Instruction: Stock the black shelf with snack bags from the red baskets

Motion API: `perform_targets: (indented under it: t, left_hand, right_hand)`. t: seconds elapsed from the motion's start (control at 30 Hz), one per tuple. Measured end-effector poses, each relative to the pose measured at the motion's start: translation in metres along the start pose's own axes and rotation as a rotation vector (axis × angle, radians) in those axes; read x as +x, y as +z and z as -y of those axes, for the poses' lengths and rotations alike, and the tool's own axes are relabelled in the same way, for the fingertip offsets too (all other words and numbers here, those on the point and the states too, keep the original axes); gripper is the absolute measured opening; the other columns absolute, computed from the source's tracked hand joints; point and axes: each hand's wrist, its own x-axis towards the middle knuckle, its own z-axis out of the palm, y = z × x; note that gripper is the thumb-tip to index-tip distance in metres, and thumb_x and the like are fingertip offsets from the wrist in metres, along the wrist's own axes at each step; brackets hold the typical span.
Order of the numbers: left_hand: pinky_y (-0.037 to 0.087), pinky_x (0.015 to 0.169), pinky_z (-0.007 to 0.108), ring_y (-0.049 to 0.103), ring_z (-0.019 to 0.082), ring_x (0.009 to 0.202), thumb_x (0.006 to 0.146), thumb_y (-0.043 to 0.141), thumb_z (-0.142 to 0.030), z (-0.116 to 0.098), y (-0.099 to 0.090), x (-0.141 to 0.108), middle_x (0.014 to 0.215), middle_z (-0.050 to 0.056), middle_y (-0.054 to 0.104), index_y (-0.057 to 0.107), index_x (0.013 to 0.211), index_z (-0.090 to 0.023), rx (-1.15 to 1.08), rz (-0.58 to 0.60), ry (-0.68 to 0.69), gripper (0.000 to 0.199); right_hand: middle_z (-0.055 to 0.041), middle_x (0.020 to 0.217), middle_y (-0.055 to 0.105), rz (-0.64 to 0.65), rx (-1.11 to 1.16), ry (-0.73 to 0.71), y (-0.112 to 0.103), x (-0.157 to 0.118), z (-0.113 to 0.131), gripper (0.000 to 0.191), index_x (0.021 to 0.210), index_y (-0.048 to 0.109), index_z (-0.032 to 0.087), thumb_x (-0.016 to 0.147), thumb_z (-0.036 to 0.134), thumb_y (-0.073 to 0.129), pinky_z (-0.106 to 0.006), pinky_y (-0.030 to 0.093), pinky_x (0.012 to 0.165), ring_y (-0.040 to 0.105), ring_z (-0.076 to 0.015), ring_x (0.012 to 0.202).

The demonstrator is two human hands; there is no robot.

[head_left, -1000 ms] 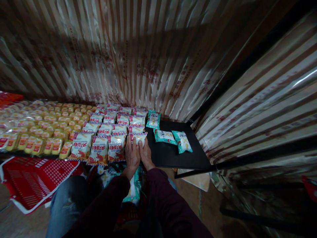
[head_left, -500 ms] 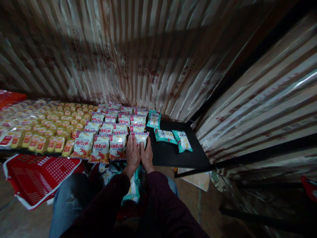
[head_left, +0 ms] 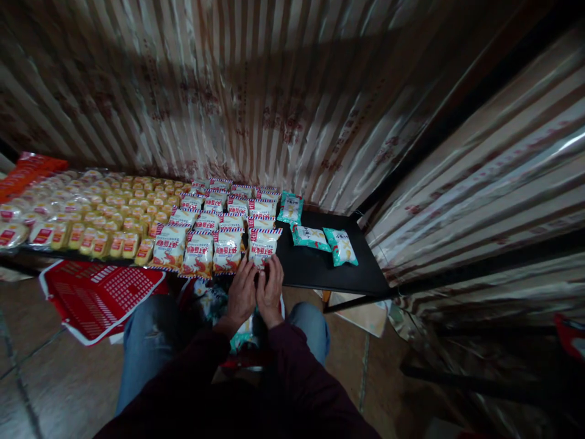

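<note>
My left hand (head_left: 242, 294) and my right hand (head_left: 270, 291) are side by side at the front edge of the shelf. Their fingertips touch the lower end of a white snack bag (head_left: 264, 246) with red lettering and a striped top edge. The fingers look stretched out and slightly bent, not wrapped round the bag. Left of it, more bags of this kind stand in rows, among them a front-row snack bag (head_left: 227, 251). To the right, three turquoise snack bags (head_left: 309, 238) lie apart on the black shelf (head_left: 320, 275).
Many small yellow wrapped cakes (head_left: 98, 242) fill the shelf's left part, with an orange package (head_left: 31, 174) behind. Below are a red basket (head_left: 103, 299) and, between my knees, more turquoise bags (head_left: 244, 338). Striped plastic sheeting (head_left: 283, 91) hangs behind.
Both hands have slid down and back from the front of the bag to its lower end, so its printed face now shows. The view has shifted slightly.
</note>
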Motion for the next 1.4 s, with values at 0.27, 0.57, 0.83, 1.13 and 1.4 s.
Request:
perform_targets:
  t: [0.27,0.57,0.83,1.13,1.4]
  left_hand:
    - [0.046,0.105,0.045,0.048,0.022,0.128,0.090,0.033,-0.020,0.013,-0.010,-0.087,0.131,0.014,0.057,0.053,0.128,-0.015,-0.017,0.236,-0.134,0.044]
    - [0.035,0.109,0.053,0.036,0.031,0.136,0.077,0.045,-0.014,0.078,-0.038,-0.122,0.141,0.019,0.044,0.052,0.124,-0.012,0.166,-0.154,-0.537,0.047]
    - [0.041,0.104,0.050,0.046,0.033,0.128,0.076,0.047,-0.019,0.110,-0.032,-0.104,0.135,0.022,0.049,0.037,0.134,-0.008,0.047,-0.069,-0.726,0.060]
    - [0.034,0.108,0.057,0.038,0.032,0.134,0.070,0.046,-0.012,0.069,-0.033,-0.128,0.130,0.016,0.056,0.054,0.126,-0.015,0.173,0.171,-0.387,0.058]
    - [0.048,0.097,0.043,0.057,0.024,0.112,0.066,0.043,-0.008,0.054,-0.030,-0.133,0.111,0.010,0.066,0.062,0.112,-0.018,0.088,0.218,-0.398,0.051]
  right_hand:
    - [-0.0106,0.140,0.049,0.273,0.008,-0.110,-0.001,-0.080,0.002,0.045,0.131,0.052,0.020,0.090,0.021,0.034,-0.052,0.033,0.111,0.038,-0.0232,0.134]
    - [-0.0100,0.120,0.064,0.611,0.039,0.079,0.035,-0.135,-0.006,0.049,0.120,0.062,0.019,0.075,0.010,0.043,-0.044,0.045,0.103,0.057,-0.0232,0.116]
    - [-0.0097,0.130,0.059,0.541,0.152,0.367,0.062,-0.109,-0.002,0.056,0.128,0.055,0.019,0.073,0.014,0.050,-0.042,0.039,0.107,0.056,-0.0231,0.119]
    - [-0.0116,0.117,0.066,0.358,0.604,0.704,0.072,-0.103,-0.002,0.060,0.133,0.049,0.020,0.076,0.037,0.059,-0.036,0.054,0.083,0.064,-0.0215,0.106]
    - [-0.0047,0.091,0.072,0.253,0.777,0.933,0.067,-0.099,-0.003,0.057,0.110,0.061,0.018,0.062,0.047,0.072,-0.033,0.052,0.079,0.067,-0.0204,0.085]
